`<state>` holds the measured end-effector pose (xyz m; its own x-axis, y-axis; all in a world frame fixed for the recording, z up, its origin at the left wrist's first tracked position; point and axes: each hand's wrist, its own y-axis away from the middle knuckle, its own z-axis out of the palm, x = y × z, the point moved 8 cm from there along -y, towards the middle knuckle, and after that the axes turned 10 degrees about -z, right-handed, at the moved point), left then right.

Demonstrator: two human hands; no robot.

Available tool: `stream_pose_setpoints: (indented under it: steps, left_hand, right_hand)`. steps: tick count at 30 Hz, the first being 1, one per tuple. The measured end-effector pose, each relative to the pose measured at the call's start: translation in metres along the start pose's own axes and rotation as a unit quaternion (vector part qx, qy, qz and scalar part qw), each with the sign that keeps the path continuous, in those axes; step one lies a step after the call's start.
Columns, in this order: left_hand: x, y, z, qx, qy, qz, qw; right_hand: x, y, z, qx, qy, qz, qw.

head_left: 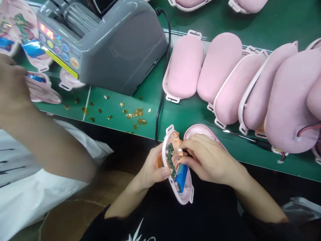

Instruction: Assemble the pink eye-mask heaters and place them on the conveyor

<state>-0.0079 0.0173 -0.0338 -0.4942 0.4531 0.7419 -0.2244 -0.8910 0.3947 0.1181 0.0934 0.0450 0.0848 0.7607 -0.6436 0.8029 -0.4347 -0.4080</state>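
My left hand point(154, 169) grips an open pink plastic housing point(186, 198) from its left side, thumb over the rim. Inside the housing sit a green circuit board point(171, 155) and a blue battery pack point(181, 177), with thin red and yellow wires between them. My right hand point(213, 159) reaches over the housing's right edge, with thumb and forefinger pinched near the wires and a small white part. What exactly those fingertips hold is too small to make out. Behind my right hand a second pink shell point(200, 129) lies on the bench edge, partly covered.
A grey tape dispenser point(120, 47) stands at the upper left, its black cable point(162, 100) running down the green bench point(147, 97). Bits of amber tape point(136, 113) lie scattered. Pink cases point(185, 67) line the right, beside a screwdriver point(240, 135). A co-worker's arm point(50, 140) is at left.
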Motion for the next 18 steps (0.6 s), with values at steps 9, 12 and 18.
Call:
stream_pose_setpoints:
  steps: [9, 12, 18]
  left_hand:
    - [-0.001, -0.001, 0.007, 0.006, -0.003, -0.043, 0.999]
    - [0.000, -0.001, 0.007, 0.005, -0.008, -0.035, 0.999]
    - [-0.004, -0.001, 0.007, 0.023, -0.040, -0.080, 0.996]
  right_hand:
    - [-0.011, 0.006, -0.001, 0.048, 0.045, -0.043, 0.997]
    - [-0.013, 0.003, 0.000, 0.035, 0.077, -0.038, 0.996]
    - [-0.016, 0.003, -0.003, 0.000, 0.086, -0.038, 0.996]
